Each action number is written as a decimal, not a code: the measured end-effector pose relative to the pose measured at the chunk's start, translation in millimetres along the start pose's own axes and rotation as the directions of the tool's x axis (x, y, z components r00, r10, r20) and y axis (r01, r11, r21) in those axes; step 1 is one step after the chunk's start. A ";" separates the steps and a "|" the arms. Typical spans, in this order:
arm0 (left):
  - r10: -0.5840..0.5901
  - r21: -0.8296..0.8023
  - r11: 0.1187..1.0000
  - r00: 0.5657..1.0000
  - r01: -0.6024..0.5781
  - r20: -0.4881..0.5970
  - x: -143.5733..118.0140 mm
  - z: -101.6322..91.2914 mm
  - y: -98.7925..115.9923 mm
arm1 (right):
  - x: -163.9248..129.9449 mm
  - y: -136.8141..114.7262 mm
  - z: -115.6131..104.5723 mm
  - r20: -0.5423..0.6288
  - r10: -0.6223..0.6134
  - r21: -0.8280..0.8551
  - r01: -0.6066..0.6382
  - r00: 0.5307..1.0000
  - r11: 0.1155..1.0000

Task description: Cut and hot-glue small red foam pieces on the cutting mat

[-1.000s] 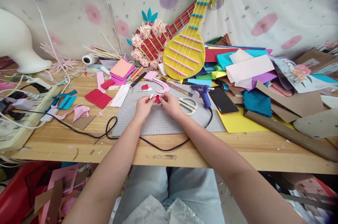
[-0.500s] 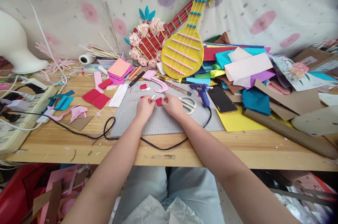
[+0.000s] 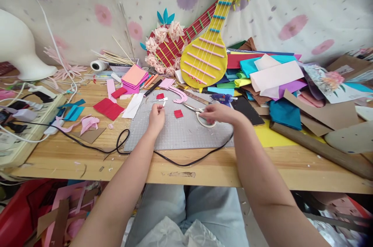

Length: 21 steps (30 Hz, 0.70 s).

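My left hand is closed in a pinch above the grey cutting mat. A small white strip sticks up from its fingertips. My right hand reaches over the pale-handled scissors, its fingers bent but apart at the handles. Whether the fingers touch the loops is hard to see. Between my hands lies a small red square. Another red piece is beyond my left hand, and a curved pink strip lies past the scissors' blades.
A purple glue gun and a dark phone lie beyond my right hand. The gun's black cable loops across the table front. Yellow and red lute-shaped crafts lean behind. Coloured sheets pile up at right.
My right hand has left the small red square and moved right to the scissors' handles. My left hand stays near its place with the white strip.
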<state>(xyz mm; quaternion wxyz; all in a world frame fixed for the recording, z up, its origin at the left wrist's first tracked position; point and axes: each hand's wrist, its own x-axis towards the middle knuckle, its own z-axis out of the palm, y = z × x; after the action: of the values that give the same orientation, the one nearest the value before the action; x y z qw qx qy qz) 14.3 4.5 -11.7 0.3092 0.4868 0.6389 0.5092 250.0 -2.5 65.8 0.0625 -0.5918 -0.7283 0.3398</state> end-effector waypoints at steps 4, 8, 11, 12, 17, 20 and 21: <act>0.042 -0.011 0.999 0.995 -0.041 0.092 -4.0 2.8 1.1 | -25.0 43.5 -32.4 -0.085 0.296 -0.096 -0.304 0.951 0.948; 0.059 0.016 0.998 0.985 -0.063 0.163 -11.3 7.4 5.8 | -16.2 67.6 -31.0 -0.448 0.303 -0.131 -0.397 0.841 0.909; 0.083 0.042 0.995 0.979 -0.092 0.185 -12.8 6.7 6.7 | 5.4 71.7 -16.5 -0.511 0.208 -0.099 -0.298 0.834 0.949; 0.104 0.053 0.992 0.976 -0.116 0.190 -12.5 5.7 6.6 | 12.2 72.1 -11.2 -0.522 0.216 -0.060 -0.288 0.825 0.956; 0.153 0.104 0.979 0.965 -0.177 0.211 -11.0 0.3 7.2 | 26.1 71.9 6.1 -0.625 0.315 0.214 -0.230 0.714 0.949; 0.134 0.119 0.980 0.968 -0.162 0.214 -12.0 -0.5 8.0 | 20.4 62.1 9.3 -0.700 0.324 0.432 0.016 0.636 0.902; 0.137 0.114 0.980 0.967 -0.164 0.213 -12.5 -0.3 8.0 | 17.6 56.1 10.6 -0.717 0.306 0.479 0.123 0.626 0.869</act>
<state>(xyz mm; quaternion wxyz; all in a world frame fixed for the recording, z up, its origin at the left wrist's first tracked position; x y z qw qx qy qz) 20.6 -7.3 -5.2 0.3008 0.6028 0.5969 0.4357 285.6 12.8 20.4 0.4968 -0.6814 -0.4877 0.2258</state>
